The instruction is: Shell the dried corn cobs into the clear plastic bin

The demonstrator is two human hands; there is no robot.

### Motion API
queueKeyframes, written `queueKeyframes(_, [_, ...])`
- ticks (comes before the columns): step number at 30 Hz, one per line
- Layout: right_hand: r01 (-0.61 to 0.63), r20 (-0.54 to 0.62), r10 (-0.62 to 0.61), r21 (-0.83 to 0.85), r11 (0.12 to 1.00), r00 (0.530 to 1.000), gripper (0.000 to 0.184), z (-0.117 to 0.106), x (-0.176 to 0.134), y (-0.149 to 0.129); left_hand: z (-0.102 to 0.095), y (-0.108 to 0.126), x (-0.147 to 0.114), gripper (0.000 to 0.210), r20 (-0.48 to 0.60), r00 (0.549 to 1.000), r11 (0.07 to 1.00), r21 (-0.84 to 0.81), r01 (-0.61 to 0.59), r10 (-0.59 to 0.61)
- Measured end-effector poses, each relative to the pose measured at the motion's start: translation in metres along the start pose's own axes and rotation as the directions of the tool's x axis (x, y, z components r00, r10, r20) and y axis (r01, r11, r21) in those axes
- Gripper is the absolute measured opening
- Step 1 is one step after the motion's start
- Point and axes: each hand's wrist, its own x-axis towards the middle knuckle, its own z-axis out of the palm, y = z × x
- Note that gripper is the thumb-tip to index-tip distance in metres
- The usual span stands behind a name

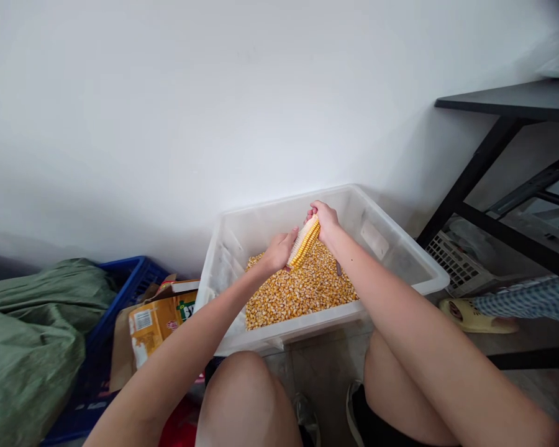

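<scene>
A partly stripped corn cob [304, 243] is held tilted between my two hands, over a translucent plastic bin [400, 264]. Yellow kernels still line its lower right side, while the upper left side shows bare and pale. My left hand [280, 249] grips the cob's lower end, thumb laid along it. My right hand [325, 218] is closed round the upper end, its fingers curled. Beneath them, loose corn kernels [298, 298] cover the bottom of the bin. Part of a dark, thin object [338, 268] shows by my right forearm; its kind is unclear.
To the left are a blue crate [121, 285] with a green sack [37, 335] and an orange printed carton [151, 326]. A black-framed table [507, 102] stands right, a white basket [456, 264] below it. Another person's foot in a yellow slipper [479, 318] is near.
</scene>
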Motion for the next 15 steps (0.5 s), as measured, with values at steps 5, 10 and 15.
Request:
queueKeyframes(5, [-0.036,0.015,0.036,0.005,0.999,0.999,0.026,-0.007,0.006,0.000,-0.005,-0.013,0.009,0.062,0.085,0.996,0.998,-0.064,-0.029,0.035])
queueKeyframes(10, [-0.009,-0.074,0.011,0.026,1.000,0.997,0.025,-0.015,0.016,-0.002,-0.028,-0.034,0.022,0.054,0.146,0.989,0.996,0.083,0.024,-0.036])
queueKeyframes(15, [0.057,-0.207,-0.075,-0.094,0.994,0.975,0.020,-0.010,0.014,0.003,-0.019,-0.025,0.019,0.061,-0.038,0.994,0.972,0.216,-0.094,0.105])
